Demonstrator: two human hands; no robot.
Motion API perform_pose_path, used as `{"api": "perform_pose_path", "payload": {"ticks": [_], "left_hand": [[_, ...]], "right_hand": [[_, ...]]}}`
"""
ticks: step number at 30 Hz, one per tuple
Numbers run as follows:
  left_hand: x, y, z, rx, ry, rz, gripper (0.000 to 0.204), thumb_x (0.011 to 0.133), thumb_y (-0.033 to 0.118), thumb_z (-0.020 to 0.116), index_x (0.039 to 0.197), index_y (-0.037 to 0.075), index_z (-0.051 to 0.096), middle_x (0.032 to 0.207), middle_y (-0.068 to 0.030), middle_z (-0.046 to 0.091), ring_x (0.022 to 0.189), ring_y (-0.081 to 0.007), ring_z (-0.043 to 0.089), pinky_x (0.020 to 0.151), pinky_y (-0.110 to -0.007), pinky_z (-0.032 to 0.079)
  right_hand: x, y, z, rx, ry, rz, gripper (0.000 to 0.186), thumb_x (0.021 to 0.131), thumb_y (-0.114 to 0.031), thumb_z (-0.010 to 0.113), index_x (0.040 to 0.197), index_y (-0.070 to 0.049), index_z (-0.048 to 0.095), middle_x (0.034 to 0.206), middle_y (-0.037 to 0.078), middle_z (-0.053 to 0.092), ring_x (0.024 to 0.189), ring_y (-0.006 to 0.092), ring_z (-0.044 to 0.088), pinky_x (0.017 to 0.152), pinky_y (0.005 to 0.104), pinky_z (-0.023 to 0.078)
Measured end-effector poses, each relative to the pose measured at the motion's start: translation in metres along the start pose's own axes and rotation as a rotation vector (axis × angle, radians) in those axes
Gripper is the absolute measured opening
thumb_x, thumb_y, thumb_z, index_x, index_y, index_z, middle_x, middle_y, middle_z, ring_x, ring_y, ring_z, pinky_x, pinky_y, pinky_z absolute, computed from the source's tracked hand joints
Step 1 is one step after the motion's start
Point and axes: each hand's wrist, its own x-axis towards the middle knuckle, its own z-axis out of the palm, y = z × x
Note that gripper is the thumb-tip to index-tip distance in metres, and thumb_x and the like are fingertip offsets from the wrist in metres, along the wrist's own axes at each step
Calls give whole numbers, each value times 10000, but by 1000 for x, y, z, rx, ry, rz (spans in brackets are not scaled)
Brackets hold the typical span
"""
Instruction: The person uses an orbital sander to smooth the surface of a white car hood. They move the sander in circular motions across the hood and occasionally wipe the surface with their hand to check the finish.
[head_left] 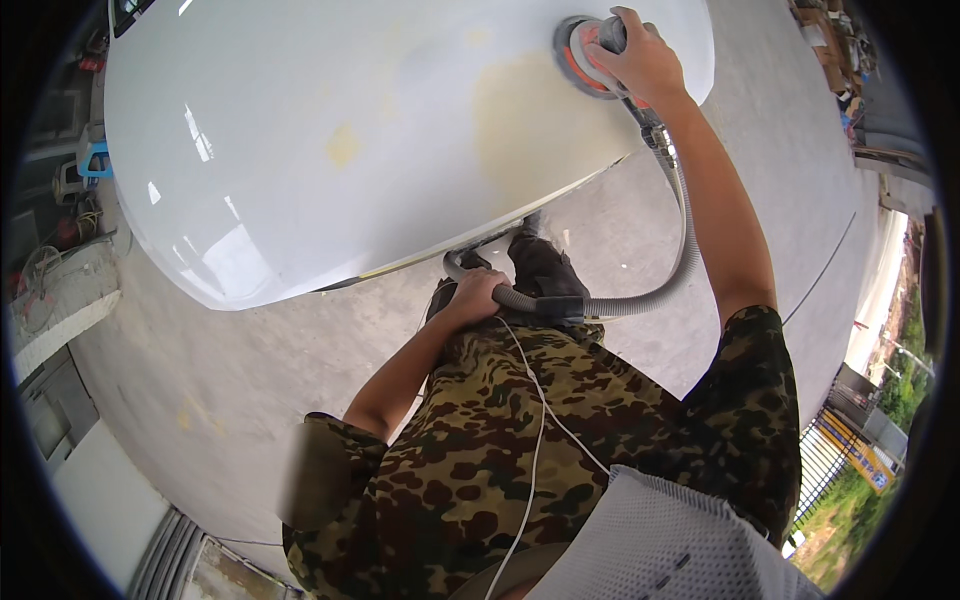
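A large white car panel (pixel 300 130) with a glossy left part and dull, sanded yellowish patches (pixel 515 115) spreads in front of me. On its far right edge, my right hand (pixel 642 62) is closed around the top of a round orbital sander (pixel 584 60), grey with orange-red parts. The sander's pad rests against the panel. From it a grey corrugated hose (pixel 690 240) loops down to my waist. There my left hand (pixel 480 294) grips that hose, just below the panel's lower edge.
Concrete floor (pixel 250 370) surrounds the panel. A blue stool (pixel 95 160) and clutter stand at the far left, with a fan (pixel 40 280) near a ledge. Cardboard boxes (pixel 825 45) are piled at the far right. A thin white cord (pixel 535 430) hangs down my camouflage shirt.
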Motion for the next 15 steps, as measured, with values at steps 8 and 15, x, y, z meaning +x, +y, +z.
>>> {"api": "perform_pose_path", "payload": {"ticks": [8, 15], "left_hand": [[14, 3, 5, -1, -22, 46, 236, 750, 143, 742, 984, 124, 771, 982, -130, 767, 1021, -385, 684, 950, -504, 495], [19, 9, 0, 42, -89, 35, 213, 772, 164, 761, 973, 92, 761, 1017, -139, 759, 1049, -397, 690, 990, -497, 495]], "right_hand": [[-44, -139, 5, 220, -187, -519, 612, 930, -530, 705, 1486, -296, 604, 1197, 176, 647, 902, 384, 749, 880, 453, 616], [-42, -161, 5, 248, -210, -409, 650, 928, -585, 725, 1497, -300, 589, 1239, 238, 660, 945, 410, 773, 859, 475, 639]]}}
